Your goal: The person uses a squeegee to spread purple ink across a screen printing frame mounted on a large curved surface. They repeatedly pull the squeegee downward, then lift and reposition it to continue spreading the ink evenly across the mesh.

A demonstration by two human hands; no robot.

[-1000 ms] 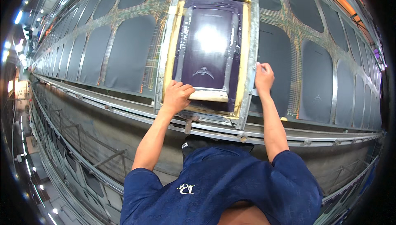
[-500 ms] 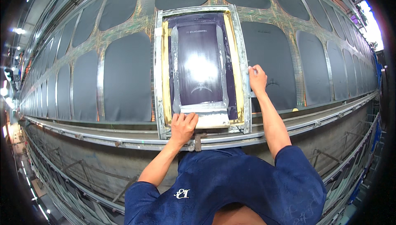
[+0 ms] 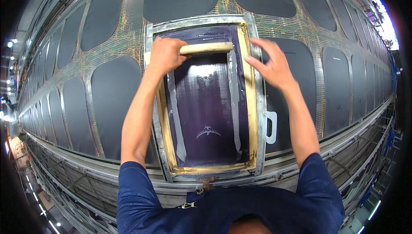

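Note:
My left hand (image 3: 165, 56) is closed around the pale handle of a squeegee (image 3: 210, 48), which lies across the far end of a printing screen. The screen's metal frame (image 3: 259, 105) surrounds dark purple mesh (image 3: 204, 101) bearing a small crest-like mark near its close end. Yellow tape and grey streaks run along the mesh edges. My right hand (image 3: 274, 68) hovers over the frame's far right side, fingers and thumb apart, holding nothing. Whether the squeegee blade touches the mesh is hidden.
Rows of dark rounded panels (image 3: 116, 101) cover the long table on both sides of the screen. A white loop handle (image 3: 274, 126) sticks out at the frame's right side. A metal rail (image 3: 317, 151) runs along the table's near edge.
My left hand has carried the squeegee from the screen's near end to its far end. My right hand has left the frame's right side, moved farther away and opened.

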